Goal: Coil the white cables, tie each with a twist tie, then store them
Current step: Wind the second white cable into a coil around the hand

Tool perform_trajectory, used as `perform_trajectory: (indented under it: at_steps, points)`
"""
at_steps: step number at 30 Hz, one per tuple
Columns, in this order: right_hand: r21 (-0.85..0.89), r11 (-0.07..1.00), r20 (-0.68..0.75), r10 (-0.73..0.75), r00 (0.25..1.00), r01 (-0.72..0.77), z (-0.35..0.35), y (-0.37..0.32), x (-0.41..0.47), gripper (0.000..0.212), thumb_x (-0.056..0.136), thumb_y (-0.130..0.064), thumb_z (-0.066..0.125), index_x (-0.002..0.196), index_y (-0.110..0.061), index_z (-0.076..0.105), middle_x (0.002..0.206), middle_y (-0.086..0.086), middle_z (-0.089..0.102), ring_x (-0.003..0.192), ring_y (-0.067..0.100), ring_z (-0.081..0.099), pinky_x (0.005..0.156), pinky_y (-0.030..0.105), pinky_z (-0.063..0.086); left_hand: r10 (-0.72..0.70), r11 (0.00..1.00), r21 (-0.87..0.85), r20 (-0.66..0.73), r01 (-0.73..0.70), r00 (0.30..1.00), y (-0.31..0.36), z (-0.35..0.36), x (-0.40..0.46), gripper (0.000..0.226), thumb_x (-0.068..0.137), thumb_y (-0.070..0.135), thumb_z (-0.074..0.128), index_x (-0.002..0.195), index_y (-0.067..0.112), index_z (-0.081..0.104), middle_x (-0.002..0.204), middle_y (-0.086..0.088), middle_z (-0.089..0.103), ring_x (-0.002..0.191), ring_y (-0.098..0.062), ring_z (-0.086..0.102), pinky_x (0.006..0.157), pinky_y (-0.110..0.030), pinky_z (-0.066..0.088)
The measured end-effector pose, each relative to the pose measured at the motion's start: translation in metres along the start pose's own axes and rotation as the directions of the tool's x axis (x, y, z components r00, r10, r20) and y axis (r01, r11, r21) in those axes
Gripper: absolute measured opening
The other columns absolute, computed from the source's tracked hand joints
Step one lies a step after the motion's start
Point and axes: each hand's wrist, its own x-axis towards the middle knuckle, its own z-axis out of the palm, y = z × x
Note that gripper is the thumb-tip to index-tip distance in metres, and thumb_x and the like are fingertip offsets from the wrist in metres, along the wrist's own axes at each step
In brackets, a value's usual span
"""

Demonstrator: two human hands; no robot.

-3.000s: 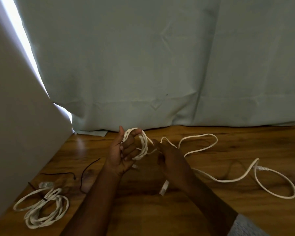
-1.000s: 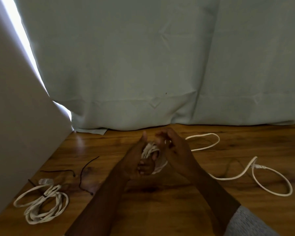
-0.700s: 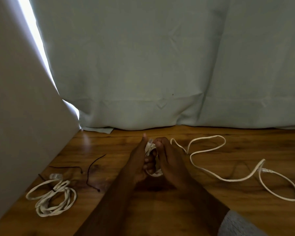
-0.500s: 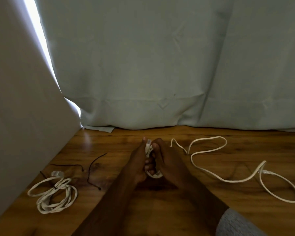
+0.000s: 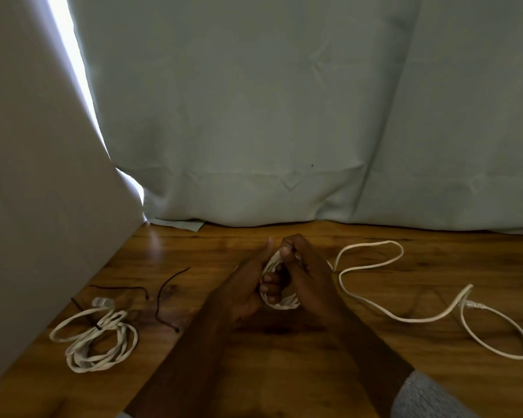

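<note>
While the left hand [image 5: 248,286] grips the small coil of thin white cable [image 5: 280,301] at desk centre, right-hand fingers [image 5: 287,251] pinch the strand on top. Keep wraps snug; draw slack tail [image 5: 375,309] evenly from 3 o'clock.

Desk [image 5: 284,372] brown wood grain, smooth, faintly glossy near wall; curtain [image 5: 284,116] pale matt cloth, creased; white cables [image 5: 375,309] smooth plastic-looking sheath; twist ties [image 5: 166,294] thin, dark, matt; sleeve [image 5: 429,399] grey knit cloth.
</note>
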Motion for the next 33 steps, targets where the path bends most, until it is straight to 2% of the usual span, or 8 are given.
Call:
perform_trajectory:
  at_steps: [5, 9, 14, 19, 24, 26, 29, 33]
  points:
    - [0.269, 0.929, -0.028, 0.272, 0.962, -0.255, 0.008, -0.001, -0.003, 0.025, 0.099, -0.044, 0.048, 0.096, -0.021, 0.058, 0.08, 0.014, 0.059, 0.071, 0.03, 0.059, 0.063, 0.054, 0.053, 0.113, 0.99, 0.09, -0.022, -0.11, 0.993, -0.003, 0.007, -0.002, 0.047, 0.092, 0.058, 0.048, 0.081, 0.013, 0.054, 0.055, 0.004, 0.032, 0.043, -0.007, 0.029, 0.048, -0.025, 0.03]
    - [0.378, 0.865, 0.002, 0.356, 0.935, -0.33, 0.009, -0.012, -0.005, 0.02, 0.106, -0.027, 0.046, 0.091, -0.017, 0.055, 0.071, 0.01, 0.059, 0.061, 0.023, 0.06, 0.054, 0.038, 0.051, 0.205, 0.969, 0.161, -0.097, -0.188, 0.974, -0.005, 0.017, -0.008, 0.046, 0.089, 0.058, 0.048, 0.073, 0.016, 0.057, 0.054, 0.003, 0.035, 0.042, -0.008, 0.032, 0.048, -0.026, 0.028]
    - [0.019, 0.989, -0.046, 0.15, 0.988, -0.149, 0.018, -0.016, -0.007, 0.019, 0.105, -0.023, 0.048, 0.088, -0.02, 0.056, 0.074, -0.002, 0.061, 0.069, 0.009, 0.061, 0.062, 0.026, 0.049, 0.263, 0.958, 0.157, -0.136, -0.241, 0.955, -0.011, 0.01, -0.025, 0.047, 0.095, 0.056, 0.046, 0.085, 0.02, 0.074, 0.054, 0.002, 0.035, 0.041, -0.009, 0.031, 0.048, -0.026, 0.025]
    - [0.025, 0.992, -0.036, 0.123, 0.992, -0.122, 0.056, -0.03, -0.007, 0.021, 0.103, -0.016, 0.047, 0.083, -0.018, 0.054, 0.073, -0.001, 0.059, 0.067, 0.009, 0.059, 0.059, 0.027, 0.048, 0.237, 0.97, 0.01, -0.217, -0.241, 0.947, -0.015, -0.014, -0.057, 0.061, 0.092, 0.062, 0.042, 0.083, 0.005, 0.063, 0.051, 0.002, 0.036, 0.042, -0.01, 0.03, 0.051, -0.029, 0.025]
    - [0.236, 0.955, 0.12, 0.154, 0.981, -0.179, 0.104, -0.047, -0.01, 0.028, 0.103, -0.029, 0.046, 0.083, -0.018, 0.063, 0.079, 0.002, 0.063, 0.075, 0.015, 0.061, 0.067, 0.03, 0.048, 0.358, 0.929, 0.132, -0.559, -0.347, 0.748, -0.012, -0.036, -0.101, 0.065, 0.098, 0.05, 0.043, 0.125, -0.007, 0.058, 0.043, -0.009, 0.047, 0.034, -0.016, 0.053, 0.036, -0.015, 0.032]
    - [0.278, 0.92, 0.144, 0.246, 0.959, -0.277, 0.116, -0.047, -0.011, 0.032, 0.104, -0.032, 0.045, 0.084, -0.022, 0.067, 0.081, 0.003, 0.068, 0.079, 0.02, 0.065, 0.073, 0.037, 0.053, 0.382, 0.901, 0.1, -0.642, -0.422, 0.664, -0.011, -0.053, -0.119, 0.07, 0.09, 0.055, 0.049, 0.13, -0.002, 0.056, 0.041, 0.001, 0.039, 0.029, -0.008, 0.038, 0.034, -0.012, 0.024]
    - [-0.001, 0.973, 0.274, 0.222, 0.936, -0.231, 0.124, -0.042, -0.011, 0.02, 0.1, -0.024, 0.056, 0.085, -0.023, 0.07, 0.082, -0.008, 0.069, 0.077, 0.008, 0.065, 0.073, 0.031, 0.055, 0.474, 0.847, 0.213, -0.716, -0.487, 0.513, -0.019, -0.081, -0.143, 0.067, 0.09, 0.057, 0.054, 0.109, -0.007, 0.06, 0.053, 0.0, 0.037, 0.037, -0.008, 0.033, 0.038, -0.017, 0.025]
    - [-0.282, 0.957, 0.518, 0.213, 0.828, -0.07, 0.13, -0.046, -0.021, 0.008, 0.085, -0.028, 0.07, 0.087, -0.026, 0.077, 0.087, -0.009, 0.074, 0.077, 0.002, 0.064, 0.067, 0.02, 0.052, 0.47, 0.863, 0.288, -0.759, -0.414, 0.45, -0.024, -0.084, -0.157, 0.066, 0.101, 0.046, 0.044, 0.107, -0.019, 0.043, 0.059, 0.0, 0.046, 0.046, -0.013, 0.042, 0.046, -0.023, 0.036]
